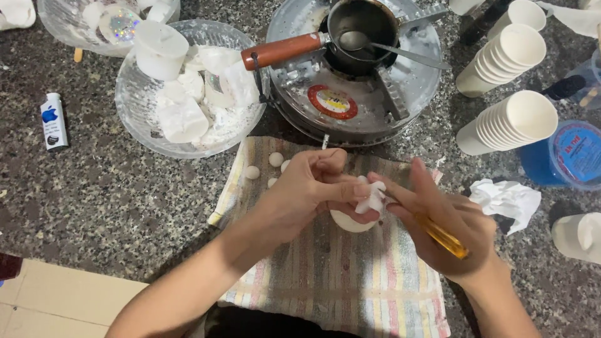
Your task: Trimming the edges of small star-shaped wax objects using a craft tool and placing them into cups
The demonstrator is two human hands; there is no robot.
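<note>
Your left hand [313, 188] pinches a white wax lump [369, 203] closed-fingered; your right hand [447, 222] grips an amber-handled tool [441, 236] touching it

- Wax flower [374, 199]: white, held over a white rounded candle [348, 221].
- Tool handle [443, 236]: translucent amber.
- Cloth [350, 281]: faded stripes of pink, beige, green and grey.
- Wax balls [275, 159]: white.
- Countertop [94, 194]: speckled grey-black granite.
- Pot handle [282, 51]: reddish-brown.
- Paper cups [510, 122]: white.
- Lid [576, 153] at the right edge: blue.
- Lighter [54, 121]: white and blue.
</note>
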